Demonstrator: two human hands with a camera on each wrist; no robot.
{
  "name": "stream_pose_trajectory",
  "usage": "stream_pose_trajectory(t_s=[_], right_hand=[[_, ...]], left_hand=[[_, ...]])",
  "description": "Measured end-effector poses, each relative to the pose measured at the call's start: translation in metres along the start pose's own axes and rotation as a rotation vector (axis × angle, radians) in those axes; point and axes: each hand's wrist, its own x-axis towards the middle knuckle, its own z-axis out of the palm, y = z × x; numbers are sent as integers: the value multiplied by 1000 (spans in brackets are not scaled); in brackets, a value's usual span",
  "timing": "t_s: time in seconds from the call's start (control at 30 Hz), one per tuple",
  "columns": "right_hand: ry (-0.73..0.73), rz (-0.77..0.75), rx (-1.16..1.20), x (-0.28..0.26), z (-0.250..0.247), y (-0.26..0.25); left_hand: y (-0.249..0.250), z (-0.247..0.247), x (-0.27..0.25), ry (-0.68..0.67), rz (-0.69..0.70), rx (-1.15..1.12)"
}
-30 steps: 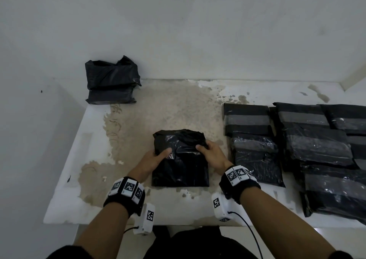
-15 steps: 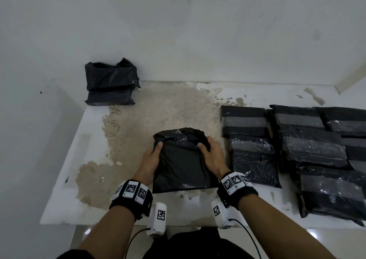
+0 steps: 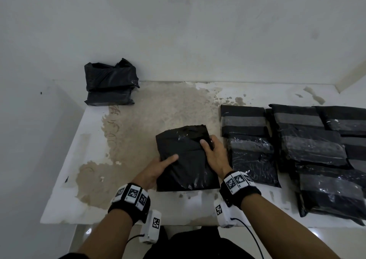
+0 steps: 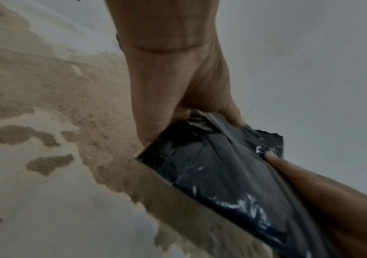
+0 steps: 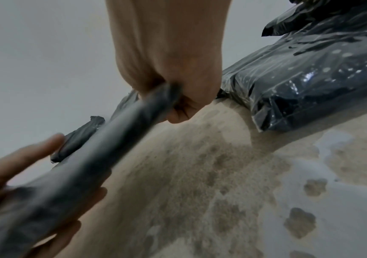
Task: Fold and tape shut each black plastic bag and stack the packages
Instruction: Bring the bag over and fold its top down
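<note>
At the middle of the stained white table (image 3: 65, 179), the crinkled black plastic bag (image 3: 188, 159) is held off the surface, the left hand (image 3: 156, 171) and right hand (image 3: 214, 153) each curled round a side. Its top flap looks folded, untaped. Left of it at the table's back stand two stacked black packages (image 3: 111, 84); just right, many flat grey-striped black bags (image 3: 309, 147) wait.

No readable text, label or number anywhere.

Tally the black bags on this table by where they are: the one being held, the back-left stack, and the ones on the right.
Held bag, gripped by left hand and right hand: 1
Packages in the back-left stack: 2
Loose bags on the right: at least 6; they overlap and run out of frame
Total: at least 9
</note>
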Motion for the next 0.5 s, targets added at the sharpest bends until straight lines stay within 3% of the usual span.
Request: stream_pose_trajectory(t_s=[0.13, 0.33, 0.5], right_hand=[[73, 141, 62, -1, 0, -2], [41, -86, -196, -5, -3, -8], [87, -119, -309, -10, -1, -18]], left_hand=[[0, 6, 5, 185, 88, -58], [8, 3, 1, 107, 142, -165], [17, 1, 0, 139, 178, -191]])
